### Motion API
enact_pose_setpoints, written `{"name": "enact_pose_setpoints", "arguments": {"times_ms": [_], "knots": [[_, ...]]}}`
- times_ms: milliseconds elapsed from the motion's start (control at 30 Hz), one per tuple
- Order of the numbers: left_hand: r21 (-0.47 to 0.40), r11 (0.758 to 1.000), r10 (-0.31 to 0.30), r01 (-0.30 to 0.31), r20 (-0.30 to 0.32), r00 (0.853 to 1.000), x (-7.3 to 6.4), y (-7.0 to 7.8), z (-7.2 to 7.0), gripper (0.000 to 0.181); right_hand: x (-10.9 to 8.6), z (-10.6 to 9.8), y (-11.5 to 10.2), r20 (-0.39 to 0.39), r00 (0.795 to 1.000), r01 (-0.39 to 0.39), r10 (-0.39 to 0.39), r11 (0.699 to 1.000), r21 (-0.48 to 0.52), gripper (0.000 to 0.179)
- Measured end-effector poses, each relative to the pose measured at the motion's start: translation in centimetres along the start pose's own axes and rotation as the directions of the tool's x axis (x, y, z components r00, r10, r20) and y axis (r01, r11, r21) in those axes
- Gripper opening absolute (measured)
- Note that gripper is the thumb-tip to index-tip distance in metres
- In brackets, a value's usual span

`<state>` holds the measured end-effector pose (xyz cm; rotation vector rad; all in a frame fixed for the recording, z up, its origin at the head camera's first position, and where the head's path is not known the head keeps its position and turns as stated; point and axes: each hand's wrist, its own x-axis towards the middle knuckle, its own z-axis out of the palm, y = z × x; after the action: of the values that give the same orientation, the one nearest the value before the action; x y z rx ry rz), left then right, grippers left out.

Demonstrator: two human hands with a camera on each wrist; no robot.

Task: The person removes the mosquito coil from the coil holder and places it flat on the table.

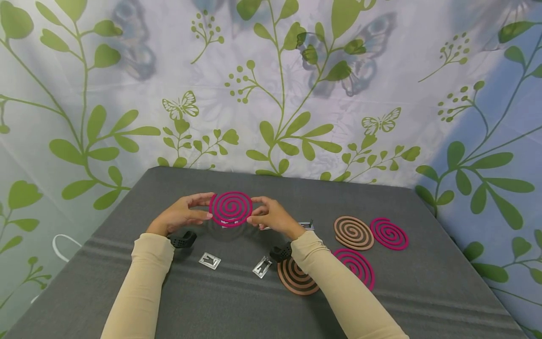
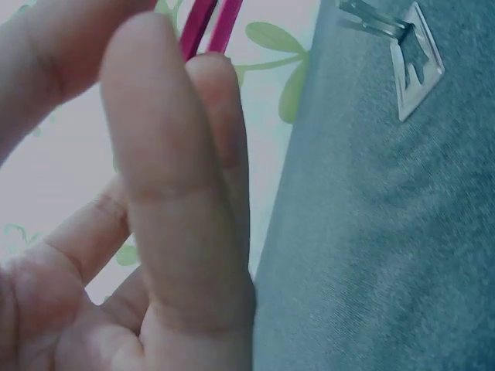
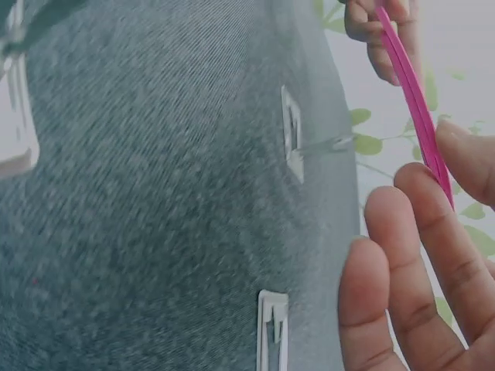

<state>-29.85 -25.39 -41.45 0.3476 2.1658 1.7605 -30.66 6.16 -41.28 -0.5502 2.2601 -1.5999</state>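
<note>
A pink mosquito coil [image 1: 231,207] is held up above the table between both hands, its spiral face toward the head camera. My left hand [image 1: 179,214] pinches its left rim between thumb and fingers. At the opposite rim, my right hand [image 1: 271,215] pinches it the same way; in the right wrist view the coil [image 3: 414,97] appears edge-on between thumb and forefinger. Below the hands lie flat metal coil stands, one [image 1: 209,261] near the left wrist and another [image 1: 262,267] by the right wrist. A further stand [image 1: 306,225] is partly hidden behind the right hand.
To the right lie a brown coil [image 1: 354,233], a pink coil [image 1: 389,234], and another pink coil [image 1: 357,268] partly under the right sleeve. A second brown coil [image 1: 296,278] sits beneath the right forearm. The grey-covered table [image 1: 237,310] meets a leaf-patterned curtain [image 1: 211,94] at the back.
</note>
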Motion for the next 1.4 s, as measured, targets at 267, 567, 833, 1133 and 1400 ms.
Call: {"name": "enact_pose_setpoints", "arguments": {"times_ms": [267, 567, 833, 1133, 1400], "knots": [[0.016, 1.0, 0.027, -0.027, 0.013, 1.0, -0.2, 1.2, 0.2, 0.09, -0.2, -0.2, -0.6, -0.072, 0.997, 0.04, -0.038, 0.999, 0.027, 0.062], [0.037, 0.995, 0.086, -0.087, 0.03, 0.996, -0.1, 2.8, 0.9, 0.095, -1.1, -0.9, -1.0, -0.096, 0.994, 0.066, -0.06, 0.996, 0.06, 0.063], [0.085, 0.988, 0.127, -0.133, 0.068, 0.99, 0.0, 3.8, 1.9, 0.096, -1.7, -1.6, -1.1, -0.118, 0.988, 0.115, -0.105, 0.989, 0.088, 0.062], [0.137, 0.978, 0.15, -0.158, 0.062, 0.987, -0.1, 5.1, 3.1, 0.096, -2.9, -2.4, -1.6, -0.12, 0.984, 0.147, -0.135, 0.985, 0.095, 0.065], [0.152, 0.975, 0.152, -0.161, 0.071, 0.986, -0.2, 5.8, 3.9, 0.096, -3.5, -3.4, -1.2, -0.082, 0.978, 0.203, -0.193, 0.969, 0.137, 0.074]]}}
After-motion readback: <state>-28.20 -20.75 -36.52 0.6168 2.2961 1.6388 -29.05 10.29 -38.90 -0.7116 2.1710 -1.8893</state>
